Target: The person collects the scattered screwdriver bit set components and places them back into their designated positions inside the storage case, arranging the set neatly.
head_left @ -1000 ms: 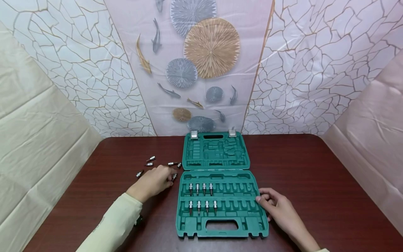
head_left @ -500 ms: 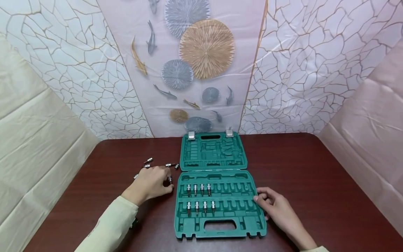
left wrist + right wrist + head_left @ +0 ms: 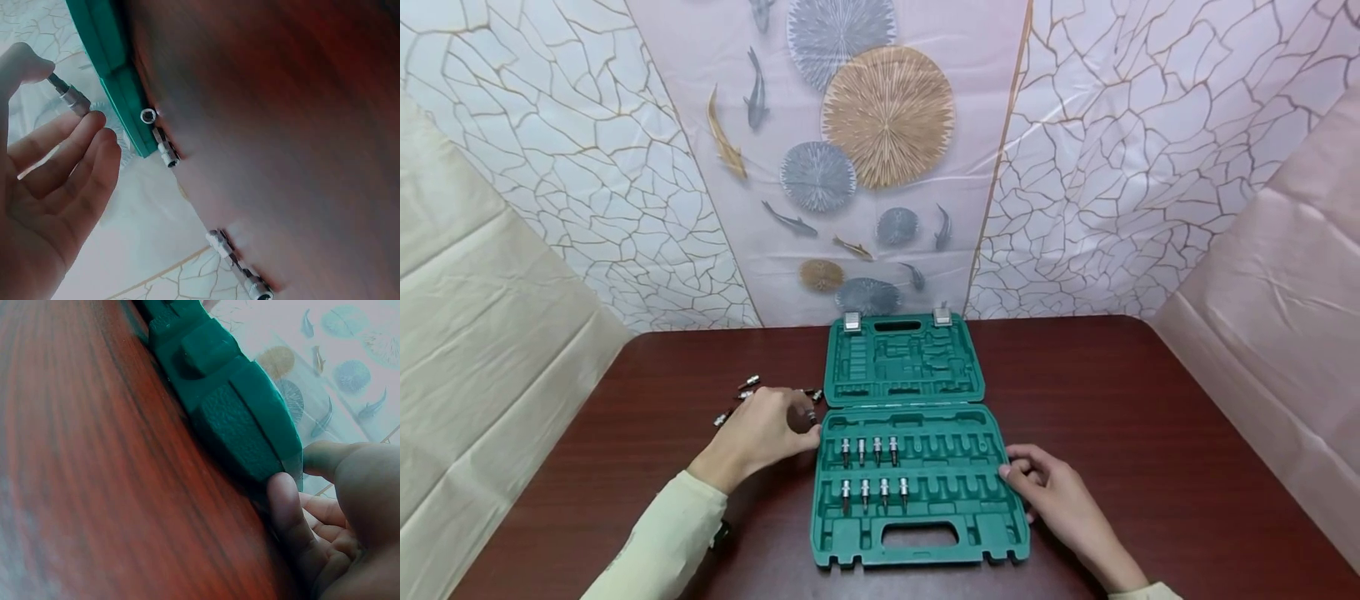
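Observation:
A silver bit socket (image 3: 76, 100) with a dark bit is pinched between the thumb and fingertips of my left hand (image 3: 756, 437). That hand is at the left edge of the open green tool case (image 3: 847, 535), its thumb tip by the rim. In the head view the hand partly hides the socket (image 3: 811, 416). My right hand (image 3: 1063, 500) grips the case's right edge, with thumb and fingers on either side of the rim in the right wrist view. Several bit sockets (image 3: 884, 493) fill the left slots of the case's two rows; the right slots are bare.
Loose bit sockets lie on the dark red table (image 3: 1075, 375) beyond my left hand, one (image 3: 749, 382) farthest back and another (image 3: 722, 418) farther left. Two more (image 3: 167, 152) lie close to the case. The case lid (image 3: 905, 367) lies open towards the patterned backdrop (image 3: 887, 117).
My left hand has taken hold of a bit socket by the case and moved right to the case's left rim. The right hand keeps its place on the case. The head view shifted slightly.

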Action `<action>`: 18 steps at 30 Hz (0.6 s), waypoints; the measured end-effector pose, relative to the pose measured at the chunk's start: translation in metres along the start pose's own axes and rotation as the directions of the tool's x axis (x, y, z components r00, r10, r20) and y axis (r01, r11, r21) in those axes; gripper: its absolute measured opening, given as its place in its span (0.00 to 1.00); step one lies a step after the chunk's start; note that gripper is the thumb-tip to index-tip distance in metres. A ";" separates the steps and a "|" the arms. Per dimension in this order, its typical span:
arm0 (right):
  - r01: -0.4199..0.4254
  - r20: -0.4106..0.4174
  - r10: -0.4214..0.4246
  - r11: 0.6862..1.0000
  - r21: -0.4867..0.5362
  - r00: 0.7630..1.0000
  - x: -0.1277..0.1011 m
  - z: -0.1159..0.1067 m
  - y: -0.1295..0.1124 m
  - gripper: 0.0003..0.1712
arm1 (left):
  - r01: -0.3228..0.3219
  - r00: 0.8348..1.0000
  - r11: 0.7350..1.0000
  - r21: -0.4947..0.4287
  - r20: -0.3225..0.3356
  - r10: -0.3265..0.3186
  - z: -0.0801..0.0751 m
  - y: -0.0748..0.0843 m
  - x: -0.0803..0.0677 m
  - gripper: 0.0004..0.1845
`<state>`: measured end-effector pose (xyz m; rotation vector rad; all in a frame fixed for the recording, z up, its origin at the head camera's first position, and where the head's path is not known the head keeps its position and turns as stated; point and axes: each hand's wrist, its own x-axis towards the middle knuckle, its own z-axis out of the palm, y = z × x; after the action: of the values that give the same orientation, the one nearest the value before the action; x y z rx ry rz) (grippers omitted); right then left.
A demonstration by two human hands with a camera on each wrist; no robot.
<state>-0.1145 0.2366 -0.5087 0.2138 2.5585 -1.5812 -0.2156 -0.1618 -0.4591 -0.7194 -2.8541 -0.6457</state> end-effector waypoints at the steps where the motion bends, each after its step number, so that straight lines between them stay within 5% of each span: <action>1: 0.002 -0.001 -0.002 1.000 -0.001 1.000 0.000 0.000 0.000 0.32 | 0.009 1.000 0.999 -0.030 0.001 -0.009 0.000 0.001 0.000 0.10; 8: 0.008 -0.011 -0.008 1.000 0.002 1.000 0.000 0.001 -0.001 0.31 | 0.038 0.999 0.995 -0.094 0.010 -0.037 0.001 0.008 -0.001 0.11; 18: 0.005 -0.016 -0.005 1.000 -0.007 1.000 0.000 0.001 -0.002 0.31 | -0.005 0.999 0.997 -0.075 -0.047 0.002 0.004 0.024 0.002 0.14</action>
<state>-0.1143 0.2352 -0.5076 0.2203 2.5781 -1.5790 -0.2057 -0.1402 -0.4537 -0.7103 -2.7984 -0.7624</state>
